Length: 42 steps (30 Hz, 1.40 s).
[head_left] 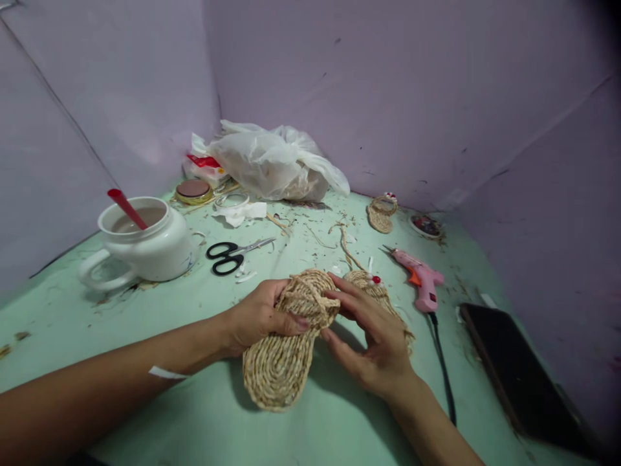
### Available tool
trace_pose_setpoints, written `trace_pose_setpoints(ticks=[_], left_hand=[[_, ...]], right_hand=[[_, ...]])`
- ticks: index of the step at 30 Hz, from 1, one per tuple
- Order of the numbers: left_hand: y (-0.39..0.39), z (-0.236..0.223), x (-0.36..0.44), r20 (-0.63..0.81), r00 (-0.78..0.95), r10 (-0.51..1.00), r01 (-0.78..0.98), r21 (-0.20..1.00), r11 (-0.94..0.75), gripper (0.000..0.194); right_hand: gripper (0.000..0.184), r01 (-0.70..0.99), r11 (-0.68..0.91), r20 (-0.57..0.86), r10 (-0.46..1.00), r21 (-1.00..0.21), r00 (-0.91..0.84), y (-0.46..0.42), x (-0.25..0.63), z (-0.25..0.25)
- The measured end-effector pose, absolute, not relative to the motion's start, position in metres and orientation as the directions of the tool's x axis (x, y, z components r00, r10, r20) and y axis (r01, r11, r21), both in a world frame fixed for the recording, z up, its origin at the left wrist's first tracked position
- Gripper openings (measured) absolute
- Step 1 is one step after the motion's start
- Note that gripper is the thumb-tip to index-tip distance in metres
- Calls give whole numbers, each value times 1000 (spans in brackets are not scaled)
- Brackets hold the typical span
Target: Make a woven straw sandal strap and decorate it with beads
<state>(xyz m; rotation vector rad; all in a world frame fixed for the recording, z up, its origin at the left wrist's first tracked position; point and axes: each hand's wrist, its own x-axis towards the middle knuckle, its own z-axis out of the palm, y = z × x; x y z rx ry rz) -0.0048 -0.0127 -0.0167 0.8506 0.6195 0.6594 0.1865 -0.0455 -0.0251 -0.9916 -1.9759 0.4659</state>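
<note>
Around the woven sole (279, 374), left grip (259, 318) curls.

tan straw sole (279, 372), coiled in oval rows, tilted in the left hand (256, 317), a braided strip (316, 296) crossing its far end by the right hand (381, 349)

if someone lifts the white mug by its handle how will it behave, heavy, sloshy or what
The white mug will likely feel weighty, since it holds liquid and has a wide, bulging body. The liquid may slosh if jerked, as its surface is uncovered. The red straw might swing, since it slants up out of the mug.
</note>
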Motion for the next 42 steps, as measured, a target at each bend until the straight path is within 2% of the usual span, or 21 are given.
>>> trace_pose_setpoints(ticks=[8,16,31,35,42], left_hand=[[-14,-17,-6,-240,630,738,-264,828,495,53],[-13,-19,-5,-253,629,735,-268,817,511,46],[-13,-18,-5,-259,620,741,-254,827,502,54],[-13,-18,-6,-259,623,738,-249,829,501,48],[-12,-18,-6,-243,627,740,-263,828,495,50]], right_hand=[[46,480,615,538,785,-626,-306,-46,184,-26],[47,483,623,540,779,-615,-317,-46,184,-26],[47,480,629,541,775,-612,-326,-46,184,-26],[47,484,631,544,773,-607,-326,-46,183,-27],[48,477,650,560,757,-592,-337,-44,183,-27]])
